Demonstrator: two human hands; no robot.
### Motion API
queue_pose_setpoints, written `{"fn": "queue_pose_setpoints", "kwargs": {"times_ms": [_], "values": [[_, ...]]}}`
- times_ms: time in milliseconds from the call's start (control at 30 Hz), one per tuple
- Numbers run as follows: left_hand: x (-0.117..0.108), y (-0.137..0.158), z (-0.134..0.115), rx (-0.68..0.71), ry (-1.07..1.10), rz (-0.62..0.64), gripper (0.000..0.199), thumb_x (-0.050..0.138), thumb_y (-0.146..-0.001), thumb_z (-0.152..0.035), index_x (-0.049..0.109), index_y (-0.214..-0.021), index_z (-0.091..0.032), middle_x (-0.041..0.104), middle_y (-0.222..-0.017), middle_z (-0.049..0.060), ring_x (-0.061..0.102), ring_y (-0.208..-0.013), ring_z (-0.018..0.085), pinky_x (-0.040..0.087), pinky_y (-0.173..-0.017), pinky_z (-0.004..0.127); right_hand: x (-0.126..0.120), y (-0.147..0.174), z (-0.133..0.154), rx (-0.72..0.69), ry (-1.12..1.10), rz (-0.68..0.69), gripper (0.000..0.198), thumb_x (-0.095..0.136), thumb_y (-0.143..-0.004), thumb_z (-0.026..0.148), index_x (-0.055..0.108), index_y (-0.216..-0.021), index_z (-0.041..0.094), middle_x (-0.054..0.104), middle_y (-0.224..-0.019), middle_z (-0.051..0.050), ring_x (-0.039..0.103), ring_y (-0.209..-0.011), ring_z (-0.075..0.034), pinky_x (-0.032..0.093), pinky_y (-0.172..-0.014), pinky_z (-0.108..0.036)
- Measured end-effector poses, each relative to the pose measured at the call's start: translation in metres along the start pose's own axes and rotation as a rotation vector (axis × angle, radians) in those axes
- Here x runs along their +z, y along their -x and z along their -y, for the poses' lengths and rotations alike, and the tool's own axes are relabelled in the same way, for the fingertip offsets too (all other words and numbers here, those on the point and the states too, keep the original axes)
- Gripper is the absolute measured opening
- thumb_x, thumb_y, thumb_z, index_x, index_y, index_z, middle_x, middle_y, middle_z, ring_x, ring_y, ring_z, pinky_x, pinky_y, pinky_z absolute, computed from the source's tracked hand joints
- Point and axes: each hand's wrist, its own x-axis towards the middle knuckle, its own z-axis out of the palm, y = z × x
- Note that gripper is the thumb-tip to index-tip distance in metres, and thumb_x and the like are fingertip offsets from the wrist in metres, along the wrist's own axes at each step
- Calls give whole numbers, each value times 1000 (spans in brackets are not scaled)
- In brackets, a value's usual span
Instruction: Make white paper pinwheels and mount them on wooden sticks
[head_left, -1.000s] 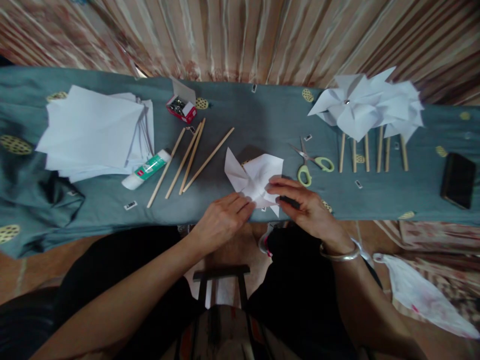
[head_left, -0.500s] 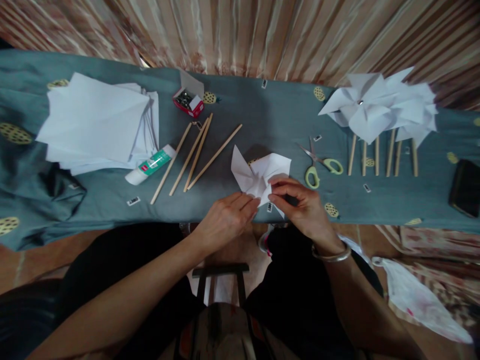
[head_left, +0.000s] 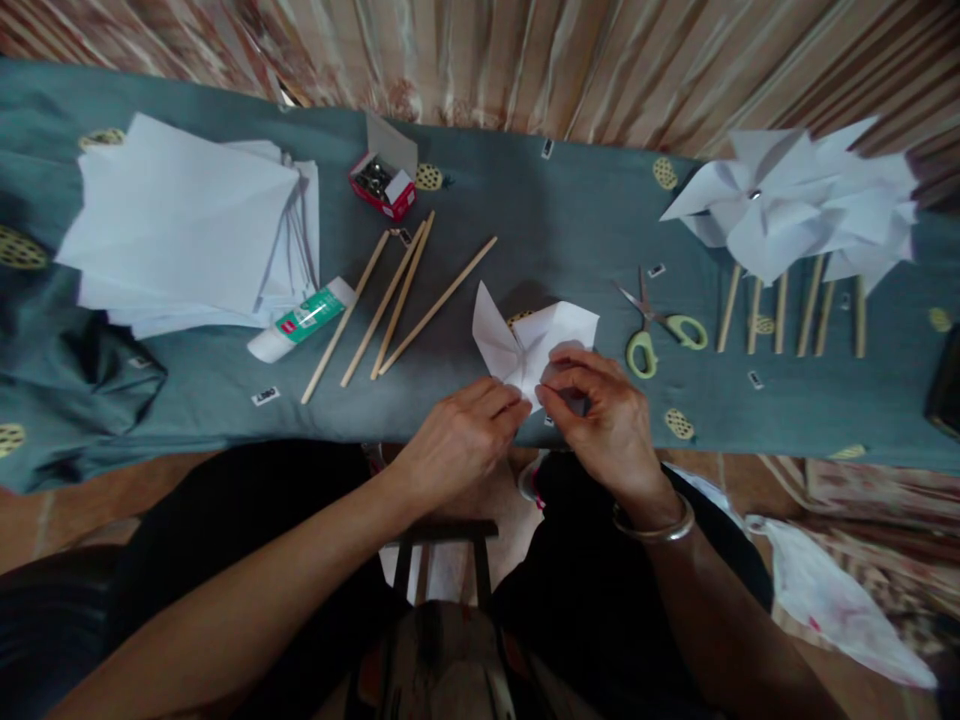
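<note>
A white paper pinwheel (head_left: 564, 322) with partly folded blades lies near the front edge of the cloth-covered table. My left hand (head_left: 474, 428) pinches its lower left part, fingers pressed together on the paper. From the right, my right hand (head_left: 600, 408) grips a flap of the same paper between thumb and fingers, close to the centre. The fingers partly hide the lower part of the pinwheel. Green-handled scissors (head_left: 649, 322) lie spread just right of my right hand. Several wooden sticks (head_left: 439, 305) rest to the left of the paper.
A stack of white paper (head_left: 184, 220) lies at left, beside a glue tube (head_left: 301, 318). A small red box (head_left: 384, 185) of metal pins or clips stands behind the sticks. Finished-looking pinwheels (head_left: 780, 205) on sticks lie at right. A dark object (head_left: 943, 385) sits at the right edge.
My right hand has drawn its flap inward and down toward the centre of the pinwheel. The left hand keeps its hold. The whole view has shifted slightly.
</note>
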Motion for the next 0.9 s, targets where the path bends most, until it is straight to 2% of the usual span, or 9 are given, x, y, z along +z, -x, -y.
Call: {"fn": "queue_pose_setpoints", "kwargs": {"times_ms": [900], "values": [[3, -2, 0, -35, 68, -28, 19, 47, -93, -14, 64, -101, -9, 66, -97, 10, 61, -91, 19, 56, -80, 33, 3, 2, 1, -60, 58, -34, 7, 60, -85, 21, 66, -81, 21, 70, -107, -7, 63, -101, -22, 50, -92, -41]]}}
